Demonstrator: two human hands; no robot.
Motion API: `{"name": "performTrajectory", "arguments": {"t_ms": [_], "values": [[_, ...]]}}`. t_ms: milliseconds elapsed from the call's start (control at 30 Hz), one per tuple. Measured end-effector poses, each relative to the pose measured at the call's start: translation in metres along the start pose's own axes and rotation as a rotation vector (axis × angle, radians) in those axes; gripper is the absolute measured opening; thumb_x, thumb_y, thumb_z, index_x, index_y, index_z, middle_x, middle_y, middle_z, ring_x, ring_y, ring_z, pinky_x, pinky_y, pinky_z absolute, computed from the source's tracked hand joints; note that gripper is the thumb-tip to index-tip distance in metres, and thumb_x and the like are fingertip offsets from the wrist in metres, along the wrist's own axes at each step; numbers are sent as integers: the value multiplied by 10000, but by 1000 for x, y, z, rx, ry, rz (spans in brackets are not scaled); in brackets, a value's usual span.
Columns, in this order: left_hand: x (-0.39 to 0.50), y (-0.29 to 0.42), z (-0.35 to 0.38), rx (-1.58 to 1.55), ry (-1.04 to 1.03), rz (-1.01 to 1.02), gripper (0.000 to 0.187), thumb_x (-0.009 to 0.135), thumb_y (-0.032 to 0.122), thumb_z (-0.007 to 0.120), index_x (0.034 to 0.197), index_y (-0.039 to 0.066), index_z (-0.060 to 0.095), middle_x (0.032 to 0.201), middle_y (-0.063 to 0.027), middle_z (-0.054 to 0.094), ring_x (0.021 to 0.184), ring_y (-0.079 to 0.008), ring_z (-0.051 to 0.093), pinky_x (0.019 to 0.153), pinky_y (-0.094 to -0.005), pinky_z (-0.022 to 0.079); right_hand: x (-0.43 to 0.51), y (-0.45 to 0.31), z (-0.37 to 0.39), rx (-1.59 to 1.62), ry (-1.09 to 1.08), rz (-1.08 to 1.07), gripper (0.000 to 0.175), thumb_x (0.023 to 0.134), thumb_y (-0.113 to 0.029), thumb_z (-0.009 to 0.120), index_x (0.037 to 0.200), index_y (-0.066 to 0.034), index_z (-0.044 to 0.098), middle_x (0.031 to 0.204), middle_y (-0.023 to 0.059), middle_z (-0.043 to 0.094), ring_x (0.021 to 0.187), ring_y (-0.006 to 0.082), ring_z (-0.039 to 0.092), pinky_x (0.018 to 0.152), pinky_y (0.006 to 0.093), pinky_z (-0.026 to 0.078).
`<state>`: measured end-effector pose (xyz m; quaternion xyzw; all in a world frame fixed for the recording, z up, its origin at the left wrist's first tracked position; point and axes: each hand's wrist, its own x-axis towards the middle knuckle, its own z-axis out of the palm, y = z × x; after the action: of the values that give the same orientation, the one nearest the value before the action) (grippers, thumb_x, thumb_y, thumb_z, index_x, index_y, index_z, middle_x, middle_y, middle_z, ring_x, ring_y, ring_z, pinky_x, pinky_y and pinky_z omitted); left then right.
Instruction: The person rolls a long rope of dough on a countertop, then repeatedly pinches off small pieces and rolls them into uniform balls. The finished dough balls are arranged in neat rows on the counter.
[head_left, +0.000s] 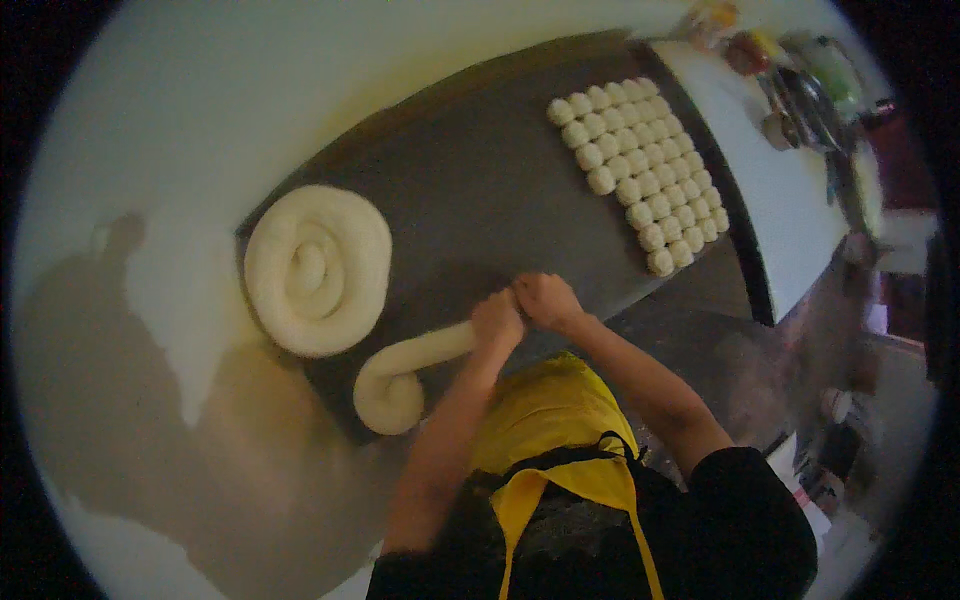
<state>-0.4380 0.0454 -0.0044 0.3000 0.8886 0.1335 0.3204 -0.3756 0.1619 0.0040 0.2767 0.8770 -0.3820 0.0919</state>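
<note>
My left hand (498, 321) is closed around the end of a thick rope of pale dough (427, 351). From there the rope runs left and curls into a hook near the table's front edge. My right hand (547, 300) is curled tight against the left one, its fingertips by the dough's end; whether it has a piece of dough inside is hidden. Farther left lies a large coil of dough (317, 270), wound in a spiral. Rows of small round dough pieces (645, 165) sit packed together at the right end of the table.
The dark work table (480, 202) meets a pale wall (210, 97) at the back and left. On the right stands a white-topped counter (772, 165) with bags and several items (810, 97) at its far end. I wear a yellow apron (555, 412) at the front edge.
</note>
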Motion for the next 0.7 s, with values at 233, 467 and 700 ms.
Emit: {"name": "performTrajectory", "arguments": {"t_ms": [233, 467, 700], "values": [[20, 85, -10, 26, -39, 51, 214, 778, 220, 742, 916, 58, 766, 1033, -162, 767, 992, -367, 733, 842, -467, 585, -10, 33, -83, -126, -104, 88, 287, 913, -343, 607, 990, -109, 757, 994, 195, 752, 913, 424, 722, 835, 513, 584], [66, 51, 10, 3, -115, -68, 506, 822, 352, 748, 1244, 84, 675, 1193, -176, 707, 1126, -379, 675, 932, -477, 544, -57, -11, -55, 482, 123, -336, 685, 832, -270, 786, 1378, -38, 443, 1392, 228, 451, 1127, 436, 636, 957, 496, 541], [2, 15, -4, 41, 145, 374, 879, 778, 332, 874, 1487, 55, 433, 1345, -214, 562, 1280, -407, 519, 1070, -541, 420, -10, 120, -52, 236, 514, 143, 635, 784, -145, 840, 1326, -59, 520, 1348, 205, 476, 1141, 440, 601, 918, 506, 539]]}}
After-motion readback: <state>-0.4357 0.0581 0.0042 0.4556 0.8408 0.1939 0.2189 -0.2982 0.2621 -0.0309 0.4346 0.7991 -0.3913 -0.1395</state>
